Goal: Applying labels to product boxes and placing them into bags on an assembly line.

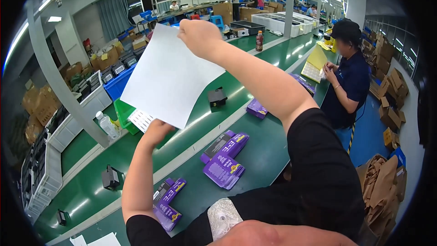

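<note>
- Up in the air, a big white sheet [170,75] is held above the green counter [268,150], tilted so its flat side faces the person.
- The right hand [199,35] is closed on the sheet's top far corner, and the left hand [157,132] pinches its bottom near corner. Holding two opposite corners seems to keep the sheet stretched flat.
- A smaller strip with rows of little white labels [140,119] peeks out just under the sheet, near the left hand.
- On the counter below lie flat purple boxes [224,160], unfolded, in small piles close to the person, maybe so they are easy to grab.
- More purple boxes [169,202] lie nearer, to the left.
- A small black gadget [217,96] sits on the far belt, and a clear bottle [107,125] stands to the left.
- Far right, another worker [348,75] holds a yellow sheet [315,64] in both hands.
</note>
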`<state>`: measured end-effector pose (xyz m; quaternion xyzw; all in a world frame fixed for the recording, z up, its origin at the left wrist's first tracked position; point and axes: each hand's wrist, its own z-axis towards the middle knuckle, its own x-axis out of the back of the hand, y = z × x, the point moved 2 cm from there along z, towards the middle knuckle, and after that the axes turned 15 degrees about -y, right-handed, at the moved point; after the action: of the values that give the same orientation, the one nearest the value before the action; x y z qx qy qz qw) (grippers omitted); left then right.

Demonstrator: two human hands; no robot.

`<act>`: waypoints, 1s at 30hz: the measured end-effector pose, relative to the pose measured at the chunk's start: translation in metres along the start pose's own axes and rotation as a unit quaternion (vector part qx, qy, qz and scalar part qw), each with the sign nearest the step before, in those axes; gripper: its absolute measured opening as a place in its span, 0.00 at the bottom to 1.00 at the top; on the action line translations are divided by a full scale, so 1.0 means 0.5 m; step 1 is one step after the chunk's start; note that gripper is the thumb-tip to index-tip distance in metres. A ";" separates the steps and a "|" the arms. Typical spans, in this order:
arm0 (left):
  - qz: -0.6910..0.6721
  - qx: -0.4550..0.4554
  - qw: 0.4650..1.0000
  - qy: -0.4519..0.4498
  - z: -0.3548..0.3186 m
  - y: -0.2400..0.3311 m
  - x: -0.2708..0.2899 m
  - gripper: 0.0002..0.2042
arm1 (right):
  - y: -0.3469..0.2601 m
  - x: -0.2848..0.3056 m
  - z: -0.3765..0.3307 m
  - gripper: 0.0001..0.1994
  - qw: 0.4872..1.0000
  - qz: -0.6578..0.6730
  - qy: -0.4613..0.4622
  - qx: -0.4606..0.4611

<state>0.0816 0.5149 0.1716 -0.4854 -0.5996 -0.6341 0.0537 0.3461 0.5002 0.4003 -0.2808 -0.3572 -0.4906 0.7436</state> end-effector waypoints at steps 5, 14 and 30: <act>-0.192 -0.008 0.971 -0.141 -0.209 0.167 -0.091 0.24 | 0.011 0.148 -0.165 0.05 0.992 0.020 0.114 0.048; -0.567 -0.313 0.758 0.081 -0.435 0.315 -0.139 0.23 | -0.148 0.151 -0.614 0.06 0.833 -0.033 0.228 0.503; -0.478 -0.260 0.823 0.162 -0.680 0.250 -0.269 0.14 | -0.313 0.061 -0.922 0.08 0.814 0.047 0.070 0.574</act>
<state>0.0457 0.1350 0.2333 -0.0238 -0.5523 -0.7820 -0.2879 0.3263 0.0734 0.1648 0.2156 -0.5070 -0.1791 0.8151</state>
